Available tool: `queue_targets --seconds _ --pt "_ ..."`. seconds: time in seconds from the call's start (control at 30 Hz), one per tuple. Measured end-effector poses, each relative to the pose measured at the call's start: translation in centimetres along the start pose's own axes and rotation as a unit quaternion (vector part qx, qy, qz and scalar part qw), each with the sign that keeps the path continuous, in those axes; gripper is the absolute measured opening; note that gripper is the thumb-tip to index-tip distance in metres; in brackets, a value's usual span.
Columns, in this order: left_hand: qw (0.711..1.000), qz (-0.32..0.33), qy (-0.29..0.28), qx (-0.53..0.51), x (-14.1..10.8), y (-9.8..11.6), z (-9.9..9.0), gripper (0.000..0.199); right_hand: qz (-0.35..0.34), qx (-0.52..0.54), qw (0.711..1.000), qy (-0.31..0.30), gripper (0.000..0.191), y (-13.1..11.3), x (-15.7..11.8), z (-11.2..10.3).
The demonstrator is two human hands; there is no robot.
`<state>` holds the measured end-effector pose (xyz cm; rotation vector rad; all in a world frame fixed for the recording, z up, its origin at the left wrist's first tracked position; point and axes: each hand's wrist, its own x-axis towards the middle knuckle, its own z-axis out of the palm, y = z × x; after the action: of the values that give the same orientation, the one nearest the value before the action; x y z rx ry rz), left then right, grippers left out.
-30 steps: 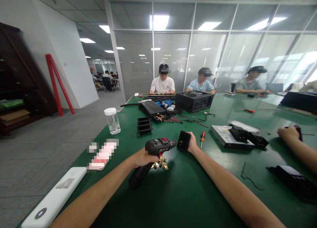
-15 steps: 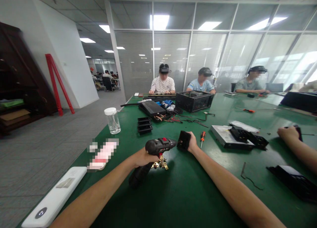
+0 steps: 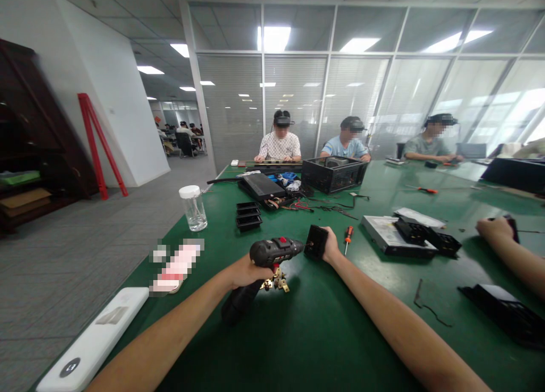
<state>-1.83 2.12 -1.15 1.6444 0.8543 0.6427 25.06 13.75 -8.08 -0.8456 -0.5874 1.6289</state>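
My left hand [image 3: 249, 272] is wrapped round the grip of a black cordless drill [image 3: 272, 251], whose nose points right. In my right hand [image 3: 331, 246] is a small black plastic box-like part [image 3: 315, 242], held up with its face turned toward the drill. The drill's tip is close to that part; whether they touch I cannot tell. Several brass-coloured metal pieces [image 3: 279, 281] lie on the green table beneath the drill, partly hidden by it and my left hand. An orange-handled screwdriver [image 3: 349, 238] lies just right of my right hand.
Black trays [image 3: 248, 217] and a clear jar [image 3: 193, 210] stand beyond my left hand. Farther back are a black metal case [image 3: 334, 175] and loose cables. A silver box [image 3: 383, 238] lies at right, near a co-worker's hand [image 3: 496, 231]. A white device [image 3: 96, 338] sits along the left edge.
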Motion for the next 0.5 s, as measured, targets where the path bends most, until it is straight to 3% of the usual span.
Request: queue_targets --seconds 0.5 --pt "1.0 0.004 0.013 -0.003 -0.04 0.07 0.07 0.016 -0.004 0.003 1.0 -0.016 0.021 0.0 -0.04 0.12"
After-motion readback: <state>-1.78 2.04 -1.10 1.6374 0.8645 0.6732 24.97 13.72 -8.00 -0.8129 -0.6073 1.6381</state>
